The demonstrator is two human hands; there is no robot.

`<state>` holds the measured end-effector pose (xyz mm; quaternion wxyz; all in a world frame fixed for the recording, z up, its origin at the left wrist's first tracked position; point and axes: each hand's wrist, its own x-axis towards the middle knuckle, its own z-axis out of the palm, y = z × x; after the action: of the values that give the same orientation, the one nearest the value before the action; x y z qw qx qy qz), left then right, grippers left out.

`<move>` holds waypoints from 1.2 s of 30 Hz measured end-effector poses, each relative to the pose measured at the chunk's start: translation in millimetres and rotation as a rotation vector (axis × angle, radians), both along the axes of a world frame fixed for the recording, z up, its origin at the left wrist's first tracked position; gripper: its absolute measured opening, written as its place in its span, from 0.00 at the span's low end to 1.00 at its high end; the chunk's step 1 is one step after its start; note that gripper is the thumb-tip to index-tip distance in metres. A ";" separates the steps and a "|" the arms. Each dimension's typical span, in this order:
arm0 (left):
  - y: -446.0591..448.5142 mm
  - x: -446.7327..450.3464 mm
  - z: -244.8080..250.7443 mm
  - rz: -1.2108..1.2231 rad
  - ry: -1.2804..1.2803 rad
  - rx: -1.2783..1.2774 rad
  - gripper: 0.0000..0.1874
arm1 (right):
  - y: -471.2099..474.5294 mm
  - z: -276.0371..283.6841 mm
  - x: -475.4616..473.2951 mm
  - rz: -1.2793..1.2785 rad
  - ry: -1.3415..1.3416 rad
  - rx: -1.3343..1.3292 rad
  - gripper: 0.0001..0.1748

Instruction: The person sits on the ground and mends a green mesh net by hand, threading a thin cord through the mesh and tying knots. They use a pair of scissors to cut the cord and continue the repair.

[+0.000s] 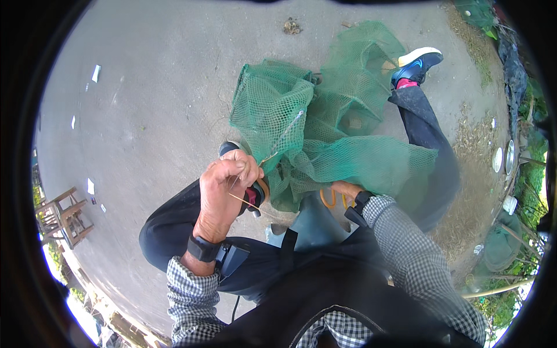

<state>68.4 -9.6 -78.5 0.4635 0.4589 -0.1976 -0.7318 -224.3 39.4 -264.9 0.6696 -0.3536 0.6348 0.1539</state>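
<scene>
Raised over my left shin, my left hand (233, 176) pinches a thin tan cord (243, 200). One end of the cord loops below the fingers, and another stretch runs toward a pale twisted string (287, 130) across the netting. The green mesh net (274, 100) lies on the ground in framed, folded sections, and one loose panel (357, 158) spreads toward my right leg. My right hand (346, 189) is at the lower edge of that panel, its fingers hidden by the mesh. Beside it are orange loop handles (327, 199), perhaps of scissors; whether the hand touches them is unclear.
My legs spread around the net, with a dark shoe (417, 65) at its far right. A blue-grey surface (320, 224) shows between my thighs. A wooden stool (67, 217) stands at left. Pale bowls (498, 160) and another green net (500, 243) lie along the right edge.
</scene>
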 end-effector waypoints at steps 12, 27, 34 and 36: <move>0.5 21.6 -32.0 0.074 0.117 -0.142 0.12 | 32.1 128.9 -33.2 -0.277 -0.613 0.349 0.23; 54.2 13.1 12.5 0.148 -0.404 -0.270 0.07 | -9.4 183.3 50.0 -0.307 -0.880 0.111 0.12; 66.2 11.5 13.4 0.176 -0.314 -0.283 0.06 | -20.5 164.4 89.0 -0.202 -1.002 0.088 0.13; 70.1 9.4 14.6 0.194 -0.304 -0.242 0.07 | -24.8 164.9 93.7 -0.187 -1.041 0.006 0.13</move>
<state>77.9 60.5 -63.9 0.5483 0.5218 -0.3068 -0.5770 -130.6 14.7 -100.0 0.9081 -0.3232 0.2466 -0.1005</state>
